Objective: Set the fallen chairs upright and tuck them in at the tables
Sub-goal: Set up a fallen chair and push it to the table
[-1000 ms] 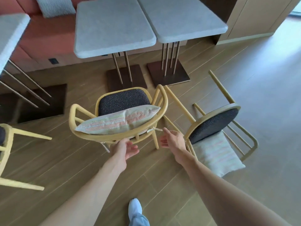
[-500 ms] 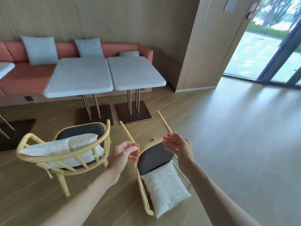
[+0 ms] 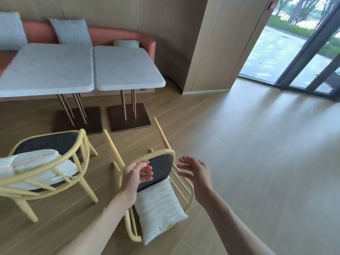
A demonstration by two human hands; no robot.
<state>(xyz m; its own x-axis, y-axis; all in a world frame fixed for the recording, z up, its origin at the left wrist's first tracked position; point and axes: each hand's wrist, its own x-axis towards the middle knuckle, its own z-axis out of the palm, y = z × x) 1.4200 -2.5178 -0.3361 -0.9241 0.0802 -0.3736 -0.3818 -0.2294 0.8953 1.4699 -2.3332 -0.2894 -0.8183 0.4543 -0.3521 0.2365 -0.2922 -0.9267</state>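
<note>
A second ago the left hand [image 3: 135, 174] gripped the back rail of the upright chair [image 3: 46, 168] and the right hand [image 3: 196, 173] reached beside that rail; now both are off it, held in the air over the fallen chair [image 3: 160, 190] with fingers loosely spread, touching nothing. The left hand sits in front of the fallen chair's dark seat, the right just to the seat's right, a little wider apart than half a second ago. The view has lifted off the floor and swung right of the upright chair, so the fallen chair now lies centred under the hands.
</note>
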